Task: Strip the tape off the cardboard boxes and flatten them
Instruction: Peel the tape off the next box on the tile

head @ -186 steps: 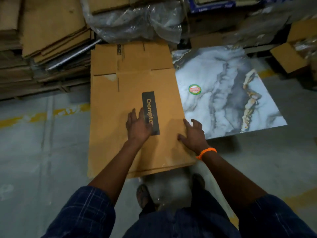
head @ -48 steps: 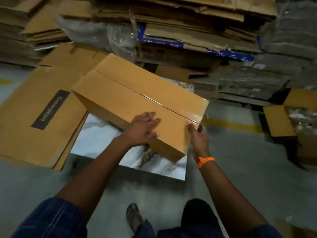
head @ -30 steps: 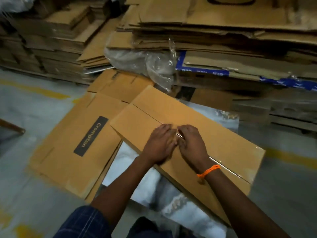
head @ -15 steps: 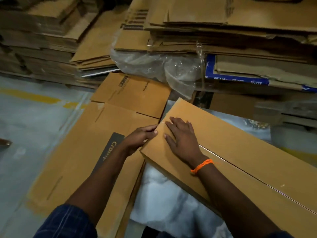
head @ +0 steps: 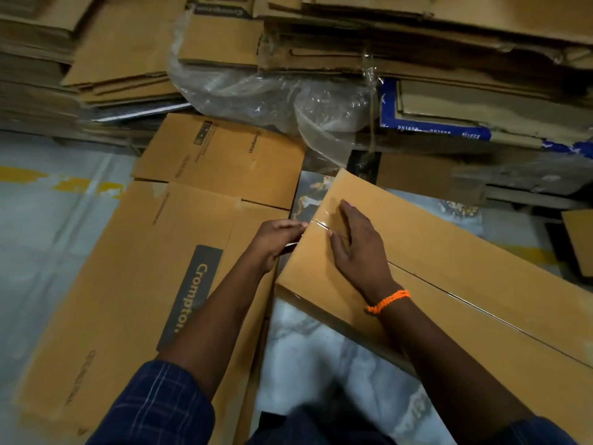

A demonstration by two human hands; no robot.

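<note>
Flattened box (head: 144,284): finished, on the floor along the tile's left edge; we have left it for the next one.
Sealed box (head: 449,268): now across the marble tile (head: 321,364), flaps closed, seam up.
Right hand (head: 359,252): fingers straight, pressing the top near its left end.
Left hand (head: 276,242): has come to that end, fingers curled, pinching the tape.
Tape (head: 321,221): along the seam; we judge stripping is just beginning.

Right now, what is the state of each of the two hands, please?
Left hand: closed, pinching the tape at the end of the box.
Right hand: open, pressing flat on top of the box.
</note>
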